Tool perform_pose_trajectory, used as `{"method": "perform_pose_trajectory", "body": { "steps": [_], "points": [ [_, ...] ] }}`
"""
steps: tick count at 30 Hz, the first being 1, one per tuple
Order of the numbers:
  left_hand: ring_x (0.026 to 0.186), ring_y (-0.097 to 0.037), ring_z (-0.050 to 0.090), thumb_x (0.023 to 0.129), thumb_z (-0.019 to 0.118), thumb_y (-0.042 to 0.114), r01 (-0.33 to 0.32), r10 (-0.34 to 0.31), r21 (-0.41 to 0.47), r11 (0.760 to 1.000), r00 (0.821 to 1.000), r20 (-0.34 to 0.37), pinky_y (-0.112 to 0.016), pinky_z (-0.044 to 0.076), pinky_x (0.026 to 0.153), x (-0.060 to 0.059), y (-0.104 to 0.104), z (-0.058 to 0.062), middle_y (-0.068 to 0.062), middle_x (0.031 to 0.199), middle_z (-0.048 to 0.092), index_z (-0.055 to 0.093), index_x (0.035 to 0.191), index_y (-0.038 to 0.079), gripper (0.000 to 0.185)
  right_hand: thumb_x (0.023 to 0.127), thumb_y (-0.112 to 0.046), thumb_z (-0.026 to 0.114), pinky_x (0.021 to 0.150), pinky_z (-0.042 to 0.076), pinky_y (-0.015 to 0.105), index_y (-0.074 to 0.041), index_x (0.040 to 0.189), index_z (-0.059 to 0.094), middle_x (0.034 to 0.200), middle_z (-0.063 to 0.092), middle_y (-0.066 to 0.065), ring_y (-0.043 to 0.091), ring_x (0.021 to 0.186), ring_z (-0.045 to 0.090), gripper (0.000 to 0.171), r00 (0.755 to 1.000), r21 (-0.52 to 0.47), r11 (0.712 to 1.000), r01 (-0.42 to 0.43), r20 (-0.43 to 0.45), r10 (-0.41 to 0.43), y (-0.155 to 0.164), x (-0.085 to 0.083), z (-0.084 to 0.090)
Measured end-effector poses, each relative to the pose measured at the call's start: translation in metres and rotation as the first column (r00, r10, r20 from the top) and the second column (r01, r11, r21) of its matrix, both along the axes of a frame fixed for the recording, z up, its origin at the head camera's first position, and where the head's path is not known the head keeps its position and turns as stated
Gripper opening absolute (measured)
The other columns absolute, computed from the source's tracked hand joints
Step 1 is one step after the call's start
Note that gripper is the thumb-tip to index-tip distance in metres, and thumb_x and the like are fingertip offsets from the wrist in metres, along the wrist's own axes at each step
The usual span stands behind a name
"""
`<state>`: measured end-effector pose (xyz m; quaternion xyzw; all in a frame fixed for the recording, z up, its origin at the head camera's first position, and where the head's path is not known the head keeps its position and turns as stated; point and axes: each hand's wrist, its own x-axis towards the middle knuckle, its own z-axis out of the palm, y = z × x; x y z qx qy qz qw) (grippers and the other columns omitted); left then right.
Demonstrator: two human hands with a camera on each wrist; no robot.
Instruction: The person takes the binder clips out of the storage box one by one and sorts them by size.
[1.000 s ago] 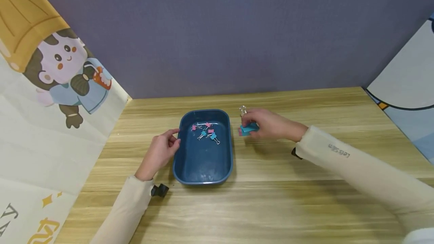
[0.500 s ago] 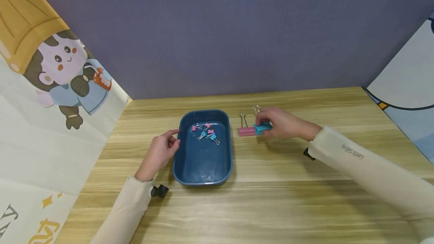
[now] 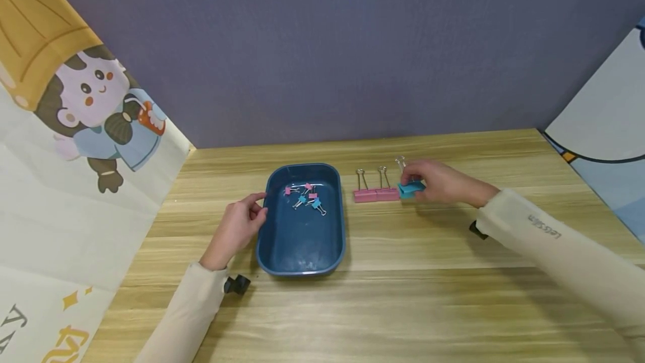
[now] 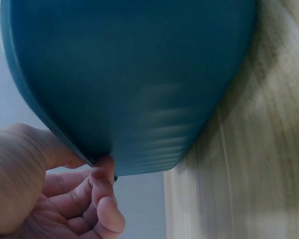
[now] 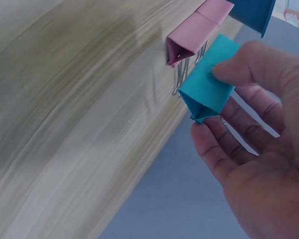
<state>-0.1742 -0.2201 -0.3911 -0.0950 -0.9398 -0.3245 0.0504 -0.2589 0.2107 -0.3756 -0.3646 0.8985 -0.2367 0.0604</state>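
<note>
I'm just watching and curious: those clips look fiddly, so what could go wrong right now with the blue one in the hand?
The right hand pinches the large teal binder clip only lightly at the fingertips, so it might slip or spring away. It sits close to the two large pink binder clips lined up on the wooden table, so it could knock them askew. The left hand touches the dark blue plastic tray at its rim; a nudge might scatter the small clips inside.
</note>
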Motion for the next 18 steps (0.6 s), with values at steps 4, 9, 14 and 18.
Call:
{"method": "perform_pose_trajectory", "body": {
  "steps": [4,9,14,18],
  "points": [
    [0.059,-0.016,0.051,0.089,0.063,0.007,-0.001,0.001,-0.005,1.000,1.000,0.003,-0.026,0.046,0.051,0.000,-0.001,-0.001,-0.005,0.075,0.058,0.057,0.123,-0.005,0.036,0.073,0.005,0.073,0.072,0.047,0.037,-0.010,0.094,0.065,0.093,0.058,0.002,0.019,0.081,0.054,0.026,0.999,0.018,0.999,0.037,0.021,-0.038,0.006,-0.002,-0.005],
    [0.059,-0.016,0.051,0.089,0.063,0.007,-0.007,0.007,-0.007,1.000,1.000,0.010,-0.026,0.046,0.051,0.001,-0.001,-0.001,-0.005,0.075,0.058,0.057,0.123,-0.005,0.036,0.071,0.006,0.074,0.071,0.048,0.038,-0.007,0.093,0.065,0.091,0.060,0.003,0.021,0.081,0.056,0.027,0.996,0.012,0.998,0.058,0.061,-0.059,0.008,-0.006,-0.017],
    [0.059,-0.016,0.051,0.089,0.063,0.007,-0.001,0.001,-0.005,1.000,1.000,0.002,-0.026,0.046,0.051,0.000,0.000,-0.001,-0.005,0.075,0.059,0.057,0.123,-0.005,0.036,0.071,0.008,0.074,0.073,0.049,0.039,-0.007,0.093,0.064,0.090,0.061,0.002,0.020,0.082,0.058,0.028,0.995,0.007,0.998,0.065,0.078,-0.065,0.009,-0.008,-0.024],
    [0.058,-0.016,0.051,0.089,0.063,0.007,-0.002,0.002,-0.007,1.000,1.000,0.003,-0.026,0.046,0.051,0.000,0.000,-0.001,-0.005,0.075,0.059,0.057,0.123,-0.005,0.036,0.073,0.007,0.074,0.073,0.049,0.039,-0.007,0.094,0.064,0.090,0.061,0.003,0.020,0.082,0.058,0.027,0.994,0.014,0.998,0.068,0.089,-0.069,0.009,-0.010,-0.027]
  ]
}}
